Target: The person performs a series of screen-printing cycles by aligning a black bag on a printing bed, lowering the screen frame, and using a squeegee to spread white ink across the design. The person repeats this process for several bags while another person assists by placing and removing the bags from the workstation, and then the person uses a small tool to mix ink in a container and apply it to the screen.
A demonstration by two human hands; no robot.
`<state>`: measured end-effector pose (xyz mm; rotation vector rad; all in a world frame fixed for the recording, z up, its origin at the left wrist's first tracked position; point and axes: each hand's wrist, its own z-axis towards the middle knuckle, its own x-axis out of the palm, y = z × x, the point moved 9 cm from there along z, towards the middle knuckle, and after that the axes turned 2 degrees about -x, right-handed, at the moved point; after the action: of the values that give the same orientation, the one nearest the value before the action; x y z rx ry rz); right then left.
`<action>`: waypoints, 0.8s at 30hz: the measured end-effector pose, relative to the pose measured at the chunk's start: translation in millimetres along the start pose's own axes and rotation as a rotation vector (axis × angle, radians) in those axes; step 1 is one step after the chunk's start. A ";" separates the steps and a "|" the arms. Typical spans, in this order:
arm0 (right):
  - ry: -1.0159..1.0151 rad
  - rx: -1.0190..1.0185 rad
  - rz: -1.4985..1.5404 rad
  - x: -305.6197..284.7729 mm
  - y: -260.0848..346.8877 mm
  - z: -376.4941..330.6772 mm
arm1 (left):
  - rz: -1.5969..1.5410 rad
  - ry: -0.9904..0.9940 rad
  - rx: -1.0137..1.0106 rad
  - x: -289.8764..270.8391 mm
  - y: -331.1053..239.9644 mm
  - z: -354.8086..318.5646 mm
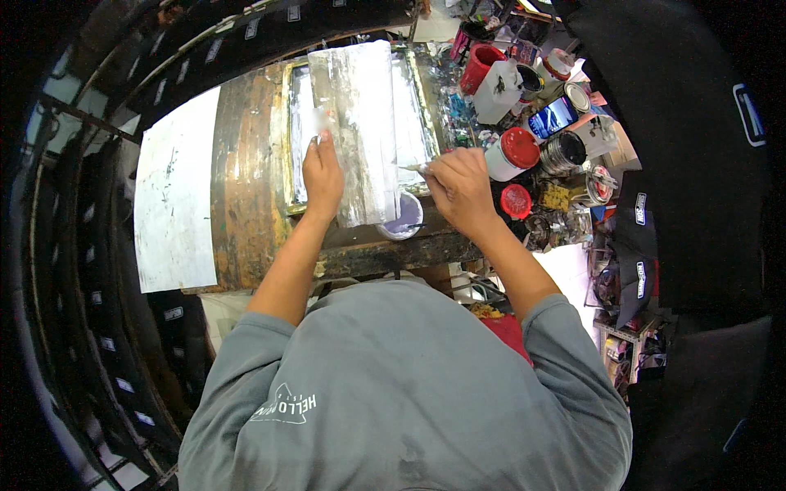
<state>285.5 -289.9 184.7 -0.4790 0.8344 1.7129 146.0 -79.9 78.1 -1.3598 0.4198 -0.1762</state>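
A long board (364,139), smeared with white and grey paint, stands in front of me above a yellowish-edged screen frame (290,151) with a white mesh. My left hand (324,176) is closed on the board's left edge, thumb up; part of its grip is hidden. In my right hand (463,186) is a small thin tool (415,168) with a pale tip, pinched close to the board's right edge. The kind of tool is too small to make out. Below the board's near end, partly covered by it, sits a tub (407,219) of pale lavender paint.
The paint-stained wooden table (246,164) bears a white sheet (176,188) at the left. Crowded at the right are a red-lidded jar (519,149), a red lid (516,201), a white jug (496,94), several cans and a lit phone (553,117). Dark printed cloths (684,180) hang around.
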 end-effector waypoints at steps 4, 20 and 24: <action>0.067 -0.103 -0.075 7.9 6.8 12.3 | -0.011 0.005 0.023 1.9 -11.4 -7.6; 0.440 -0.180 -0.137 58.6 13.3 -41.8 | 0.008 -0.057 0.079 4.4 -7.7 -18.8; 0.491 -0.132 -0.071 66.4 4.6 -54.1 | 0.113 -0.109 0.065 -1.7 -16.0 -16.7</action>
<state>255.8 -286.6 104.3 -1.0346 1.0370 1.6116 139.8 -97.9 91.5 -1.2719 0.3952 -0.0226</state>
